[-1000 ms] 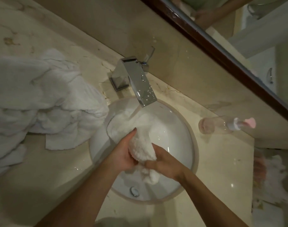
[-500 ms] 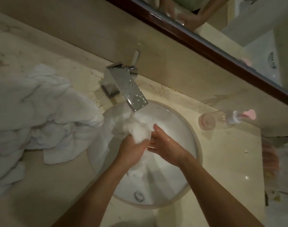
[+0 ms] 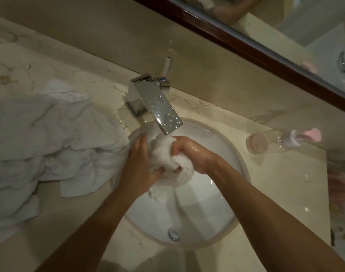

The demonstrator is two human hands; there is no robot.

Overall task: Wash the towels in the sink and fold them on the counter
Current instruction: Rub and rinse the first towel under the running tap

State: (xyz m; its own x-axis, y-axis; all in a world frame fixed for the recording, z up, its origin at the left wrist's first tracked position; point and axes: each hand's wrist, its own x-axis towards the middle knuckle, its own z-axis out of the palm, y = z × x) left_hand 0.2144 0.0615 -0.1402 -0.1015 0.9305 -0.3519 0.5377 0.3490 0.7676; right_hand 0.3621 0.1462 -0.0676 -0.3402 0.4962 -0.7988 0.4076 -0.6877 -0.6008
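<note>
Both the left hand (image 3: pixel 137 169) and the right hand (image 3: pixel 189 154) are gripping and scrubbing a bunched towel (image 3: pixel 167 160) over the sink (image 3: pixel 222 203), under the tap (image 3: pixel 158 108). A heap of towels (image 3: pixel 50 138) is lying unfolded on the bench (image 3: pixel 275 183), so, judging by that, washing is under way and all the folding is waiting.

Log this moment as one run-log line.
phase: washing | left hand and right hand grip towel under faucet | sink | towel pile on counter unfolded

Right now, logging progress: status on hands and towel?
Left hand and right hand both grip towel under faucet. Over sink. Pile waits, unfolded.
</note>
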